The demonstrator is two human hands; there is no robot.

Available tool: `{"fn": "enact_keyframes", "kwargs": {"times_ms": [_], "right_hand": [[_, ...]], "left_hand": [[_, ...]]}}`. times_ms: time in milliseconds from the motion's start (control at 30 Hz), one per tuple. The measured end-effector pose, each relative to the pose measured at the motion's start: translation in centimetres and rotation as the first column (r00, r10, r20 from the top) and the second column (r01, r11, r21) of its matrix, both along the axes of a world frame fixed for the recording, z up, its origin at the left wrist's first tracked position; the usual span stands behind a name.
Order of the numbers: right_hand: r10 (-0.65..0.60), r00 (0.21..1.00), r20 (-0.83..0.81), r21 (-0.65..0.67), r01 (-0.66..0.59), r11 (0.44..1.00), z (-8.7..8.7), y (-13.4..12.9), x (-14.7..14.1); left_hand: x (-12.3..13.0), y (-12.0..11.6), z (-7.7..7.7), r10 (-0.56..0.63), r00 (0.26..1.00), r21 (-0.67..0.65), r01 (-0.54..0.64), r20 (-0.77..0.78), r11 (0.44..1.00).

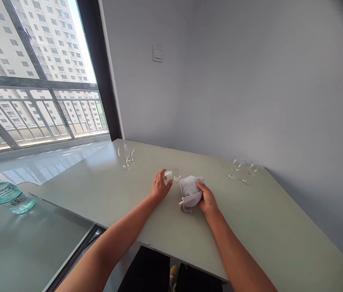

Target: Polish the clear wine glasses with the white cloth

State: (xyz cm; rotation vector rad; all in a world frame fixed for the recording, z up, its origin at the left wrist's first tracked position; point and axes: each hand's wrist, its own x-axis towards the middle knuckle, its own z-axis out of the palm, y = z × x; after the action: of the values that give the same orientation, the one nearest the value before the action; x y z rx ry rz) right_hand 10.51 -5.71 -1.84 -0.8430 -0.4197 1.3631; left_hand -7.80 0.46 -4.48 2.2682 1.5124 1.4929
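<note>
My left hand point(160, 185) is around the stem end of a clear stemmed glass point(173, 174), which is tilted on its side above the pale table, its bowl pointing right. Just right of that bowl, my right hand point(207, 198) grips a bunched light grey cloth point(190, 190), with part of it hanging down. A small gap separates cloth and glass. The left fingers partly hide the stem.
Two stemmed glasses point(126, 156) stand at the back left of the table point(250, 227). Two more point(237, 165) are at the back right near the wall. A water bottle point(8, 195) is on a darker glass surface at left.
</note>
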Motion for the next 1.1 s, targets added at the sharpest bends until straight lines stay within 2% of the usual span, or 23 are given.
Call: {"fn": "enact_keyframes", "kwargs": {"times_ms": [267,467,567,633,700,800,867,933,1033,1100], "right_hand": [[0.009,1.000,-0.022,0.002,-0.009,1.000,0.2,0.1,-0.1],[0.038,0.997,0.072,0.068,-0.043,0.997,0.5,-0.2,-0.3],[-0.060,0.978,0.198,0.147,0.031,0.989,1.0,-0.8,-0.8],[-0.138,0.937,0.321,0.227,0.065,0.972,1.3,-1.3,-1.5],[-0.107,0.890,0.442,0.261,-0.014,0.965,1.6,-1.9,-2.3],[0.107,0.824,0.557,0.199,-0.257,0.946,2.0,-2.7,-3.3],[0.246,0.761,0.600,0.148,-0.408,0.901,2.4,-3.1,-3.4],[0.347,0.695,0.630,0.099,-0.516,0.851,2.6,-3.3,-3.1],[0.413,0.655,0.633,0.056,-0.571,0.819,2.5,-3.3,-2.7],[0.372,0.700,0.610,0.074,-0.518,0.852,2.2,-3.1,-2.7]], "left_hand": [[-0.1,0.0,0.1,0.001,1.000,0.009,-0.001,0.013,1.000],[0.1,-0.4,0.3,0.000,0.999,0.049,0.002,-0.044,0.999],[0.4,-0.7,0.7,0.026,0.990,0.065,-0.017,-0.137,0.998],[0.5,-0.9,0.9,0.043,0.982,0.065,-0.032,-0.185,0.997],[0.6,-1.1,1.0,0.032,0.974,0.078,-0.015,-0.225,0.997],[0.5,-1.3,1.1,0.010,0.964,0.124,0.025,-0.267,0.992],[0.4,-1.4,1.1,-0.004,0.954,0.160,0.055,-0.299,0.986],[0.4,-1.6,1.1,-0.058,0.930,0.192,0.136,-0.364,0.972],[0.7,-1.9,1.2,-0.128,0.880,0.216,0.250,-0.458,0.944],[0.9,-2.0,1.2,-0.126,0.870,0.209,0.251,-0.476,0.945]]}}
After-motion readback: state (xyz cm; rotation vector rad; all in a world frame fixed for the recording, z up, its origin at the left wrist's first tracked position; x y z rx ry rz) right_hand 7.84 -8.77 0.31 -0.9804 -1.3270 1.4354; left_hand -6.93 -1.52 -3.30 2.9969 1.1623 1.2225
